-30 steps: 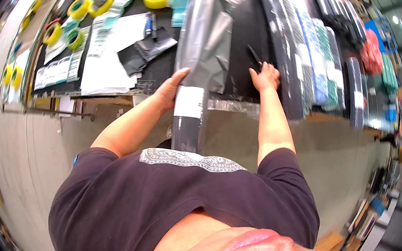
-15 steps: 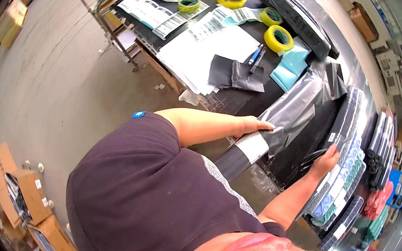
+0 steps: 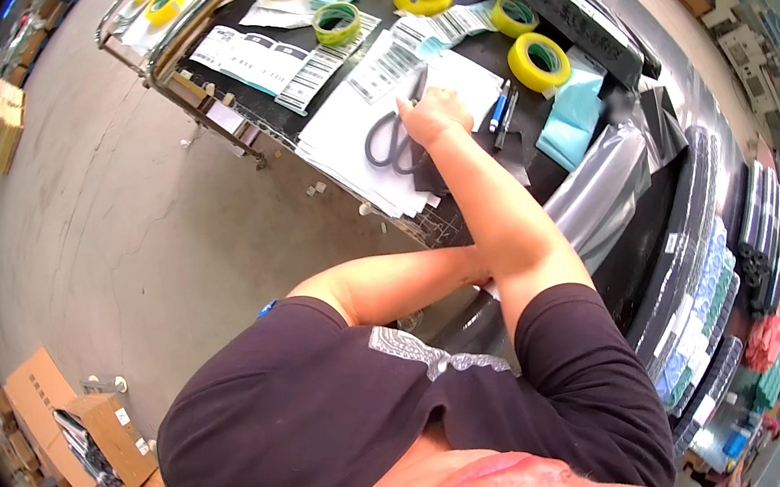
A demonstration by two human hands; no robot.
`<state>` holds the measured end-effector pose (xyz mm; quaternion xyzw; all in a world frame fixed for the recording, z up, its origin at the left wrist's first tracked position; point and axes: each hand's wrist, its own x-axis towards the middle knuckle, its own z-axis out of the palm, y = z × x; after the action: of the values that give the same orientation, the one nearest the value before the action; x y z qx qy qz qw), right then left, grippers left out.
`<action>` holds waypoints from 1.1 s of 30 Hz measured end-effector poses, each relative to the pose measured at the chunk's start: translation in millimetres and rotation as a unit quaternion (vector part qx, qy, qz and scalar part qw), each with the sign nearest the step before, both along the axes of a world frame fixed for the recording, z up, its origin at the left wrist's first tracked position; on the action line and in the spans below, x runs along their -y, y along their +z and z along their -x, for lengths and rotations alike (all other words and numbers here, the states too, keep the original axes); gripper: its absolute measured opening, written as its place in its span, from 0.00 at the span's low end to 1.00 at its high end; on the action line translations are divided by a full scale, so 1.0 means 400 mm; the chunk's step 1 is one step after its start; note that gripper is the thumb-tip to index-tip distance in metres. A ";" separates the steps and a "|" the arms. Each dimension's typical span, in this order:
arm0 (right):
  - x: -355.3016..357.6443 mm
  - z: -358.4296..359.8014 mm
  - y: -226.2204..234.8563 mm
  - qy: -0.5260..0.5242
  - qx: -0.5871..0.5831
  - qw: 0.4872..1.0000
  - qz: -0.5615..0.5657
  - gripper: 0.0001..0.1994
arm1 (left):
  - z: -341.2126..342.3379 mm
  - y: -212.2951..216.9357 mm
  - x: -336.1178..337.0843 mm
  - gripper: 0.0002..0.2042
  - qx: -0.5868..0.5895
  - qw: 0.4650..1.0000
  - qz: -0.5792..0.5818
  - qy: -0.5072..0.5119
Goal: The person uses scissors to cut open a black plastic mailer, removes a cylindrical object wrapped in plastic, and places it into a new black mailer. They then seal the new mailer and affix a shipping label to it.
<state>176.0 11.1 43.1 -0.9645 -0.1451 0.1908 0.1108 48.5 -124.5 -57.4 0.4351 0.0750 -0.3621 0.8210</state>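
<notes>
My right hand [image 3: 436, 115] is closed on a pair of scissors with dark loop handles [image 3: 383, 144], over white paper sheets [image 3: 344, 142] on the table. A blade tip shows beyond my fingers. My right forearm crosses over my left wrist [image 3: 471, 265], hiding most of my left hand and its fingers. By that hand lies a dark roll [image 3: 469, 327], partly behind my arm. Shiny black plastic film [image 3: 602, 188] stretches from there across the table. Two pens [image 3: 503, 113] lie right of my right hand, and a dark plastic piece [image 3: 513, 162] below it.
Yellow tape rolls [image 3: 538, 62] and printed labels [image 3: 261, 62] lie on the black table. Light-blue packaging [image 3: 571, 119] and a black plastic stack [image 3: 566, 12] are at right. Wrapped rolls [image 3: 679, 257] are stacked near me. A metal-framed cart [image 3: 163, 62] adjoins the table; cartons [image 3: 107, 439] stand lower left.
My right hand has swung from beside the wrapped rolls to the white sheets, carrying the scissors. Its forearm now covers my left hand, which was on the black film.
</notes>
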 end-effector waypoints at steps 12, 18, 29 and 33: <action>0.889 0.404 -0.093 -0.411 -0.140 0.588 -0.682 0.33 | 0.160 0.219 -0.074 0.37 0.046 0.987 -0.044 -0.144; 0.750 0.761 0.004 -0.426 -0.197 0.524 -0.711 0.35 | 0.232 0.196 -0.122 0.42 0.132 0.932 -0.108 -0.320; 0.961 0.793 -0.099 -0.425 -0.226 0.694 -0.535 0.20 | 0.222 0.140 -0.077 0.25 0.270 0.798 -0.304 -0.444; 0.945 0.821 -0.067 -0.394 -0.325 0.573 -0.641 0.22 | 0.176 0.135 -0.134 0.48 -0.057 0.923 -0.094 -0.368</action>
<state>-152.5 -367.1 16.1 -0.4771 0.2105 0.2857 0.8040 -22.0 -70.8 -3.3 0.4859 -0.0097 -0.6545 0.5792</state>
